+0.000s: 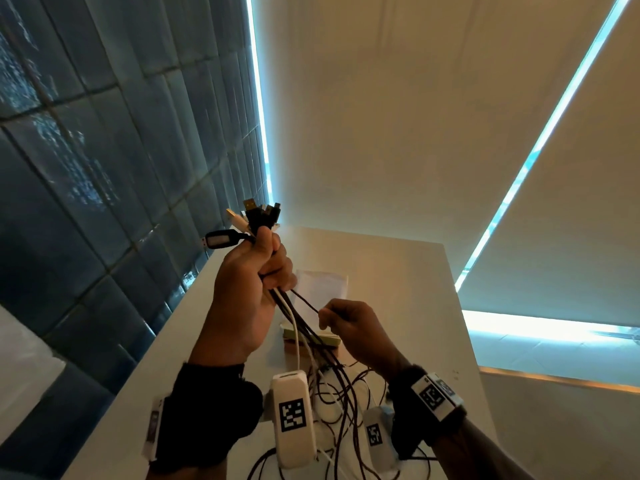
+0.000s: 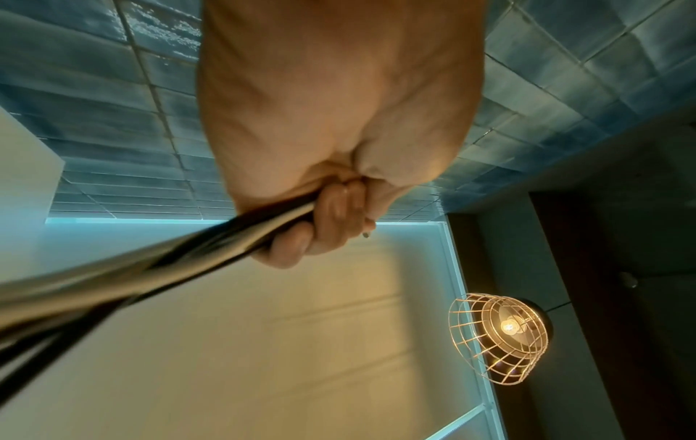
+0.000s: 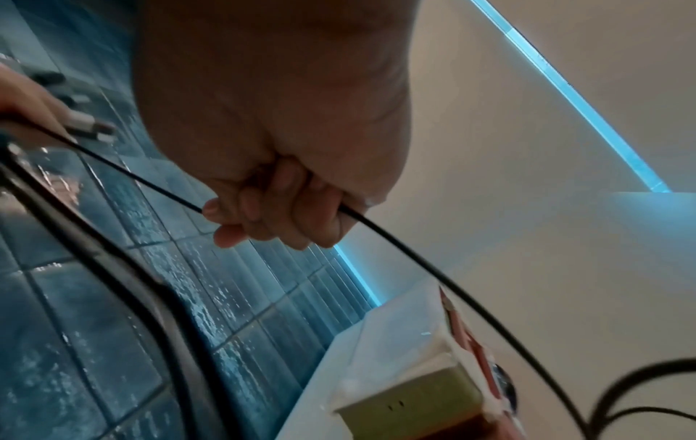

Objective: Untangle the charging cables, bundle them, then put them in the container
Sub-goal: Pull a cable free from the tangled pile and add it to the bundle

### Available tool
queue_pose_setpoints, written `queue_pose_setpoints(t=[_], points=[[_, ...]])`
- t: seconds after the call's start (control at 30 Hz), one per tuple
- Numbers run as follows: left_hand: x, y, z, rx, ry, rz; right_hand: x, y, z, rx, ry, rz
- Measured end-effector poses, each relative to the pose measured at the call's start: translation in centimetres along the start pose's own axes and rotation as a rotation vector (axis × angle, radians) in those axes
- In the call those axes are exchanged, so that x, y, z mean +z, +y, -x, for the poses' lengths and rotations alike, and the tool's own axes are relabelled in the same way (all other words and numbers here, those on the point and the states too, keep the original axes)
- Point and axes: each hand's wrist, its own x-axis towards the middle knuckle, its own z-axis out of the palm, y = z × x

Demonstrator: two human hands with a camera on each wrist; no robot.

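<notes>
My left hand (image 1: 266, 261) is raised above the table and grips a bunch of charging cables (image 1: 294, 320) just below their plugs (image 1: 252, 216), which stick up out of the fist. The left wrist view shows the fingers (image 2: 327, 223) curled round the dark and white cables (image 2: 150, 268). Lower and to the right, my right hand (image 1: 332, 317) pinches one thin black cable (image 1: 304, 301) that runs up to the left fist. In the right wrist view that black cable (image 3: 414, 253) passes through the curled fingers (image 3: 263, 214). The loose ends lie tangled on the table (image 1: 346, 403).
A white table (image 1: 408, 271) stands against a blue tiled wall (image 1: 104, 168). A clear-lidded box with a green rim (image 1: 322, 339), also seen as a green box (image 3: 406, 410), sits behind the hands. A wire-caged lamp (image 2: 501, 336) hangs nearby.
</notes>
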Motion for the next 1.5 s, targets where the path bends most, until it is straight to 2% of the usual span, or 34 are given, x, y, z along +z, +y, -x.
queue_pose_setpoints(t=[0.2, 0.33, 0.4, 0.5, 0.57, 0.7, 0.83, 0.9, 1.03, 1.27, 1.5], points=[[-0.1, 0.8, 0.1, 0.038, 0.034, 0.039, 0.4, 3.4, -0.1, 0.093, 0.058, 0.148], [-0.3, 0.3, -0.1, -0.004, 0.064, -0.008, 0.2, 4.8, 0.1, 0.202, 0.128, 0.209], [-0.4, -0.1, -0.3, -0.041, 0.083, -0.026, -0.3, 3.5, -0.3, 0.228, 0.234, 0.103], [-0.4, -0.7, -0.6, -0.078, 0.131, -0.057, -1.7, -1.1, -0.4, 0.156, 0.319, -0.295], [-0.2, -1.0, -0.7, -0.091, 0.173, -0.142, -2.3, -4.4, 0.1, 0.035, 0.304, -0.469], [0.5, -1.1, -0.5, -0.134, 0.153, -0.208, -2.0, -8.1, 1.3, -0.217, 0.171, -0.485], [0.8, -0.3, -0.3, -0.179, 0.077, -0.005, -1.9, -7.8, 1.5, -0.265, 0.142, -0.508], [0.9, 0.2, -0.2, -0.168, 0.043, 0.057, -1.9, -7.3, 1.9, -0.28, 0.077, -0.496], [1.1, 1.1, -0.1, -0.131, -0.025, 0.163, -1.0, -6.2, 2.6, -0.206, -0.068, -0.372], [1.2, 1.2, 0.1, -0.067, -0.092, 0.147, -0.3, -4.0, 1.0, -0.104, -0.025, -0.336], [0.6, 1.0, 0.1, 0.01, -0.018, 0.064, 0.6, 0.3, -0.8, 0.013, 0.037, -0.071]])
